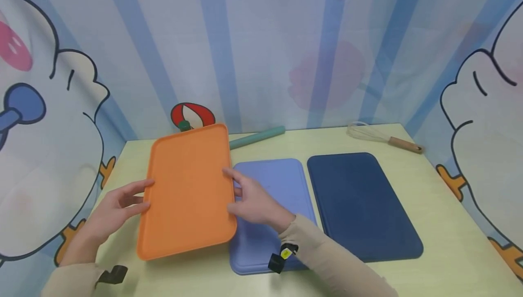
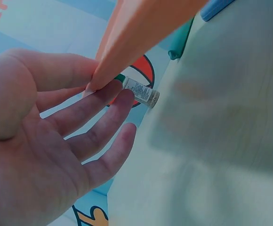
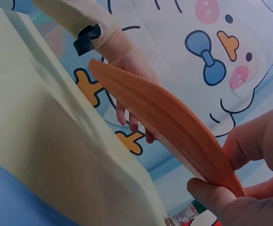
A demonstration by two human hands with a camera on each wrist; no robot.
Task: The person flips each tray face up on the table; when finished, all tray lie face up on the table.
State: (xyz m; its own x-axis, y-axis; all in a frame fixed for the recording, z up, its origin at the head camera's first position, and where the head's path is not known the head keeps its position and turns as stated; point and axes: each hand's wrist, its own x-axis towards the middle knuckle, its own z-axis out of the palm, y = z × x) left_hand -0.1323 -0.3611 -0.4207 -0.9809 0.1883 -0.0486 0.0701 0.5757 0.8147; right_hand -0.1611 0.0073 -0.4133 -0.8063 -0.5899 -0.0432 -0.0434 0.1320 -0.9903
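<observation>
An orange rectangular tray [image 1: 188, 188] with a raised rim is lifted off the table and tilted. My left hand [image 1: 112, 210] pinches its left edge between thumb and fingers, as the left wrist view also shows, with the lower fingers spread behind. At the opposite edge, my right hand [image 1: 257, 199] grips the rim, thumb on one face and fingers on the other. Beneath my right wrist lies a periwinkle tray [image 1: 273, 174], partly covered by the orange one and my forearm. A navy tray [image 1: 363, 206] lies flat to its right.
Along the back of the table [image 1: 457, 224] lie a teal rolling pin [image 1: 261, 136] and a whisk [image 1: 402, 145] with a wooden handle. A small labelled jar [image 2: 140, 92] with a green cap stands behind the orange tray. A printed cloth backdrop [image 1: 265, 51] encloses the table.
</observation>
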